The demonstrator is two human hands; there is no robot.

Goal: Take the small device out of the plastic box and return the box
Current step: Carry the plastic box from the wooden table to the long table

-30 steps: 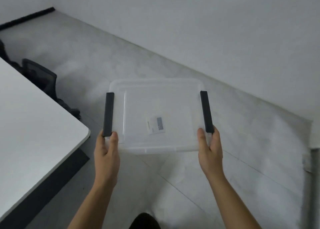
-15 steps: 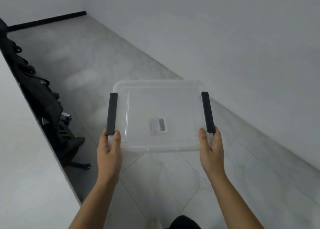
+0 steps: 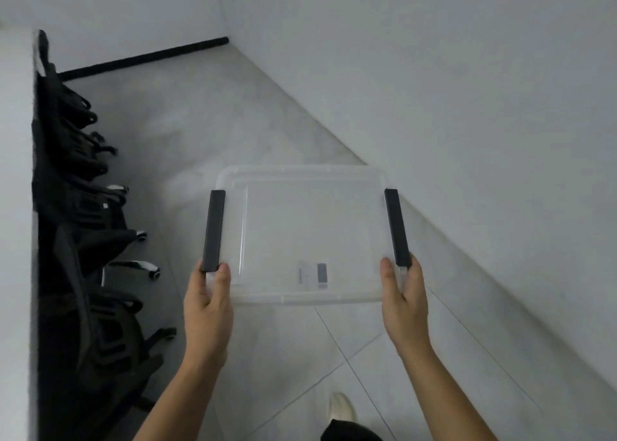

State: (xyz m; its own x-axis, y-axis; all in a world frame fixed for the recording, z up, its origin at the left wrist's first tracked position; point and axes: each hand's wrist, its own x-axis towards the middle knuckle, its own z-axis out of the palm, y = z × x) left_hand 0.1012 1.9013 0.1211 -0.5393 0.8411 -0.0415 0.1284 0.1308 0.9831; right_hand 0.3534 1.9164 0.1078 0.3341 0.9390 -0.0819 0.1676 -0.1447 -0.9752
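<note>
- A pale shoe (image 3: 340, 409) is showing on the tiled floor (image 3: 207, 133) below the arms.
- Left hand (image 3: 208, 302) and right hand (image 3: 405, 298) are each gripping a near corner of the clear plastic box (image 3: 300, 227), thumbs on top, forearms extended, carrying it level above the floor.
- A label (image 3: 314, 272) is showing near the box's near edge; its writing is unreadable.
- Black side clips (image 3: 213, 230) are flanking the box.
- Black chairs (image 3: 86, 213) are lining the left.

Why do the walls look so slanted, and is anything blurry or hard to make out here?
Head view: the wide-angle lens tilts and bends the wall and floor lines. Lighting is flat and dim, with no hard glare. The chairs on the left sink into near-black shadow. The clear box is see-through and its label too blurred to read.
</note>
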